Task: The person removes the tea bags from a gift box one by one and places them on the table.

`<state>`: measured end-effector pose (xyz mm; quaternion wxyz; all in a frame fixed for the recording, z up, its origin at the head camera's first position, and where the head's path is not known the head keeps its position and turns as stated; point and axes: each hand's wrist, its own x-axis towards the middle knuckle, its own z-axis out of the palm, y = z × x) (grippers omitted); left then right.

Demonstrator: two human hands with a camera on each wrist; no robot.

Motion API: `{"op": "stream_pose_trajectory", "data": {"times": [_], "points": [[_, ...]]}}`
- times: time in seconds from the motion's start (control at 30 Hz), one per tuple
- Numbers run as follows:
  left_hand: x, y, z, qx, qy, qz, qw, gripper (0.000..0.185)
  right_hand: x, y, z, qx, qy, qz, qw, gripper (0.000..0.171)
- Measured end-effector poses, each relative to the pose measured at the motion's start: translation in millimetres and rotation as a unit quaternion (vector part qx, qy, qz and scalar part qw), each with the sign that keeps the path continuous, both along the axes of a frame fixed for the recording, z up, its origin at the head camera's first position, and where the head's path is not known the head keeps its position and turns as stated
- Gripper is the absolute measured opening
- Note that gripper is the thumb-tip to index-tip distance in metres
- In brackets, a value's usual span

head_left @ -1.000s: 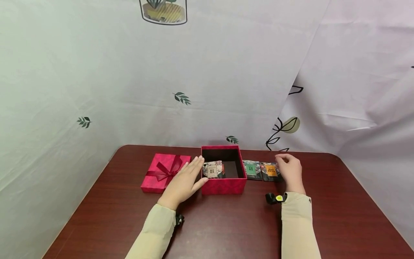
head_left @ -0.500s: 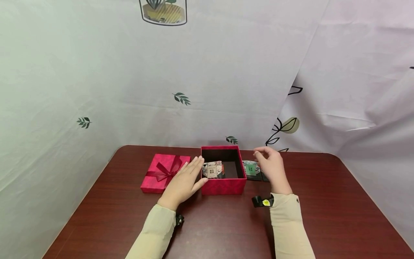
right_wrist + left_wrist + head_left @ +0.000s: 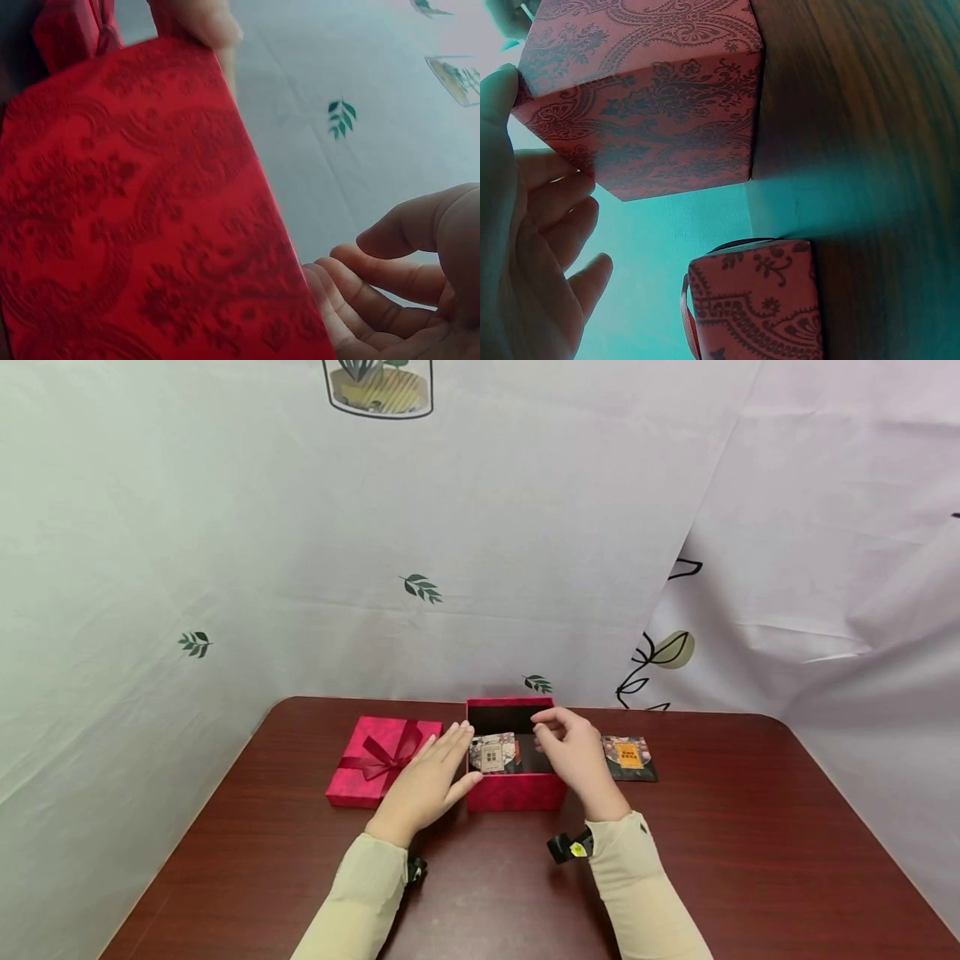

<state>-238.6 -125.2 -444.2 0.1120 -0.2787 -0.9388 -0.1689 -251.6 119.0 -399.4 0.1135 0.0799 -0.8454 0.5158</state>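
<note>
In the head view, a red patterned box [image 3: 517,793] stands uncovered, with a printed sachet [image 3: 492,756] inside at its left. My left hand [image 3: 427,785] lies along the box's left wall with straight fingers, thumb by the front corner. The left wrist view shows its fingertips [image 3: 585,184] touching the box [image 3: 667,135]. Over the box's right wall is my right hand [image 3: 581,760], fingers loosely bent; nothing shows between thumb and fingers in the right wrist view. An orange-labelled sachet [image 3: 628,758] lies on the table to its right. The green-labelled sachet's spot is hidden behind my right hand.
A red lid [image 3: 375,768] with a dark red ribbon bow lies left of the box, partly behind my left hand. All of it stands on a dark red-brown wooden table [image 3: 495,893]. A pale printed cloth [image 3: 525,527] hangs behind.
My right hand has moved left from beside the orange-labelled sachet, across the sachets, to the box's right side. The orange-labelled sachet is uncovered again. My left hand has stayed in place.
</note>
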Motion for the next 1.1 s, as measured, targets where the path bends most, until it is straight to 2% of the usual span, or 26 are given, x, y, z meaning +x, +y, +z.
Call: {"op": "stream_pose_trajectory", "data": {"times": [0.23,0.47,0.63,0.8,1.0,1.1], "points": [[0.7,1.5,-0.1,0.007,0.001,-0.004,1.0,0.07,0.8,-12.7,-7.3,0.007,0.004,0.008,1.0,0.017],[1.1,2.9,0.0,0.004,-0.001,-0.003,1.0,0.07,-0.5,-21.7,-10.8,0.066,-0.009,0.0,0.998,0.022],[1.5,4.4,-0.4,0.006,-0.003,-0.006,1.0,0.07,-3.7,-22.6,-9.1,0.118,-0.06,0.001,0.991,0.028],[1.7,4.7,-1.7,0.007,-0.006,-0.013,0.9999,0.07,-13.0,-23.2,-8.5,0.16,-0.132,0.014,0.978,0.031],[0.0,2.3,-2.2,0.008,-0.007,-0.003,0.9999,0.07,-22.7,-27.7,-6.0,0.191,-0.178,0.032,0.965,0.017],[-1.2,1.4,-2.4,0.01,-0.006,-0.004,0.9999,0.07,-25.1,-30.6,-4.5,0.204,-0.196,0.035,0.958,0.029]]}}
